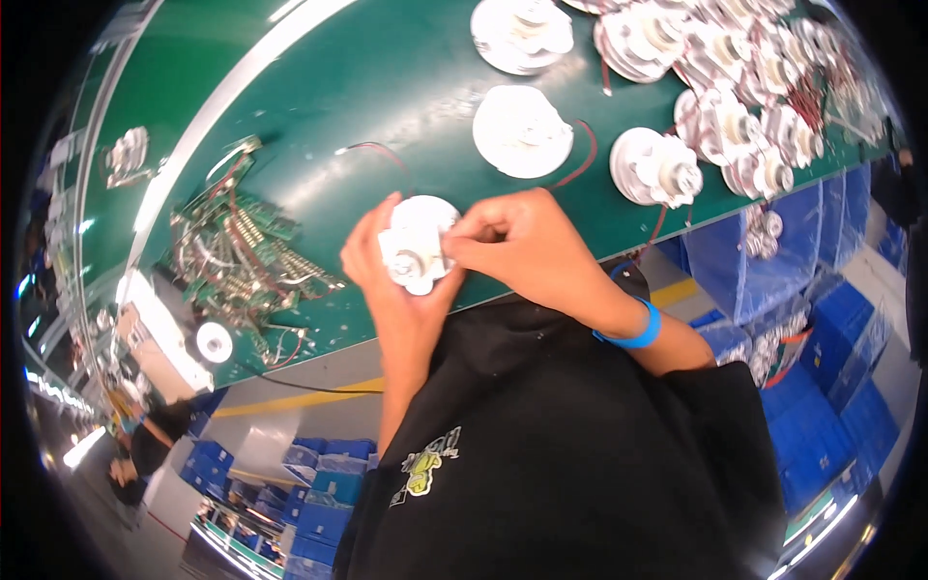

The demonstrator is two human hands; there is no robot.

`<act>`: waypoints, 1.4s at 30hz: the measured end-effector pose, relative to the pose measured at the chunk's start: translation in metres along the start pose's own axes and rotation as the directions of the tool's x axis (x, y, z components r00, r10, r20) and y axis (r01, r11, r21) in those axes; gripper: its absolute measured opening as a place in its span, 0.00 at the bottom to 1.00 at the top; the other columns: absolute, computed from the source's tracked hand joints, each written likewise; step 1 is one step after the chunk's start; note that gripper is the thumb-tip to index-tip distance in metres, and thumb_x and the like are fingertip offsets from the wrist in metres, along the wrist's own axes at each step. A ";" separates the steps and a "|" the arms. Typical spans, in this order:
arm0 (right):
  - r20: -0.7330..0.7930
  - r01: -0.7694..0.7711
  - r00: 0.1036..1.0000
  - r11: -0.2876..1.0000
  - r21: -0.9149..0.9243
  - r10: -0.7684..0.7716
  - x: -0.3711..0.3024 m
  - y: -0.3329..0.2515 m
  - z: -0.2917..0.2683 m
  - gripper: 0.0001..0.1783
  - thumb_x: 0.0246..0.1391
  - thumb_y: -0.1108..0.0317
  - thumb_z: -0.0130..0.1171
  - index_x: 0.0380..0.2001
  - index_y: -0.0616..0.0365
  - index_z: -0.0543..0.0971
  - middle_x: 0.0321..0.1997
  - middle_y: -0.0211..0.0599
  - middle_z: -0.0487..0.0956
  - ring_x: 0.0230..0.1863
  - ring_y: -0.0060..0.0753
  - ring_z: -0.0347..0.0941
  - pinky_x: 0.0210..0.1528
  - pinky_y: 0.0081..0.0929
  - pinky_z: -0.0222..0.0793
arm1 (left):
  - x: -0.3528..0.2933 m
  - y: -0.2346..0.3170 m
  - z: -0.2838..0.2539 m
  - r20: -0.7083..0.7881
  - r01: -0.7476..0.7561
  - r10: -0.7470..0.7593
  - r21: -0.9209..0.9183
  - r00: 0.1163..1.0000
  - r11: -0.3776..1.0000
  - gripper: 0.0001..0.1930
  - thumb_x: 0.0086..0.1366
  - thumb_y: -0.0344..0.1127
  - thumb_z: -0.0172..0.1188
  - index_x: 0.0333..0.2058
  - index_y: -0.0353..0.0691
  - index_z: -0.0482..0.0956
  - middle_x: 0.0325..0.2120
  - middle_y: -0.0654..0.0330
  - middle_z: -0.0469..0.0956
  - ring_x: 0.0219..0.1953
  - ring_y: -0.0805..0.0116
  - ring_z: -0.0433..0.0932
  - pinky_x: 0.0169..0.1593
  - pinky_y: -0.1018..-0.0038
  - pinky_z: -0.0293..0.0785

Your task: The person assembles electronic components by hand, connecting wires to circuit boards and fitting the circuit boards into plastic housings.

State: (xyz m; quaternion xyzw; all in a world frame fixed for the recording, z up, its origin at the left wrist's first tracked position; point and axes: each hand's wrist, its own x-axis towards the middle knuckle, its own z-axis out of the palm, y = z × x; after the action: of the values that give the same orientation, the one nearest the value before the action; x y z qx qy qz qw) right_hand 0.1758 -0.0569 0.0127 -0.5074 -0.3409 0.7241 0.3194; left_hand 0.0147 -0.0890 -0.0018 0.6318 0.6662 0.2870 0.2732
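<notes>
A white round plastic assembly with a raised round hub rests in my left hand, whose fingers and thumb wrap its sides. My right hand, with a blue band at the wrist, pinches at the assembly's right edge. Whatever lies between its thumb and fingertips is hidden. A thin dark red wire with a pale end lies on the green tabletop, just beyond my left hand. Farther off, a similar white disc lies with a red wire at its side.
On the left is a heap of green circuit boards with wires. More white assemblies crowd the far right. A white spool sits near the left front edge. Blue bins stand right of the table. Another person is at lower left.
</notes>
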 end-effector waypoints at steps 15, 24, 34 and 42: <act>0.222 0.501 0.418 0.019 -0.865 -0.881 0.042 -0.043 0.041 0.16 0.49 0.78 0.55 0.44 0.66 0.73 0.37 0.51 0.78 0.40 0.54 0.76 0.45 0.46 0.72 | 0.148 -0.050 -0.130 0.193 -0.350 0.293 0.574 0.936 0.741 0.26 0.58 0.38 0.66 0.55 0.43 0.73 0.49 0.51 0.75 0.51 0.49 0.73 0.53 0.64 0.71; 0.240 0.561 0.633 0.223 -0.797 -0.736 0.039 -0.045 0.030 0.20 0.48 0.81 0.54 0.48 0.67 0.75 0.38 0.48 0.77 0.43 0.49 0.73 0.43 0.40 0.71 | 0.176 -0.064 -0.177 -0.084 -0.086 0.086 0.007 0.993 0.996 0.15 0.68 0.38 0.58 0.48 0.34 0.80 0.41 0.58 0.81 0.41 0.71 0.77 0.48 0.72 0.72; 0.205 0.492 0.833 0.520 -0.698 -0.514 0.022 -0.052 0.022 0.24 0.46 0.81 0.55 0.50 0.68 0.70 0.30 0.47 0.76 0.34 0.50 0.75 0.38 0.38 0.70 | 0.102 -0.027 -0.157 -0.578 -0.429 0.209 -0.275 0.789 0.861 0.19 0.74 0.33 0.45 0.56 0.23 0.65 0.54 0.38 0.71 0.58 0.51 0.72 0.64 0.58 0.68; 0.372 0.671 0.524 0.103 -0.734 -0.766 0.021 -0.039 0.016 0.15 0.46 0.75 0.56 0.41 0.62 0.77 0.23 0.36 0.73 0.29 0.39 0.73 0.33 0.33 0.66 | 0.104 -0.038 -0.144 -0.659 -0.490 0.263 -0.183 0.704 0.852 0.21 0.74 0.37 0.46 0.57 0.25 0.62 0.61 0.43 0.64 0.59 0.51 0.70 0.63 0.54 0.70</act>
State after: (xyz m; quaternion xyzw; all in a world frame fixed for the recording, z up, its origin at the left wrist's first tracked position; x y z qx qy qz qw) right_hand 0.1590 -0.0200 0.0380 -0.3954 -0.8167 0.1979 0.3709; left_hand -0.1210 0.0078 0.0691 0.5702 0.5107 0.6380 0.0833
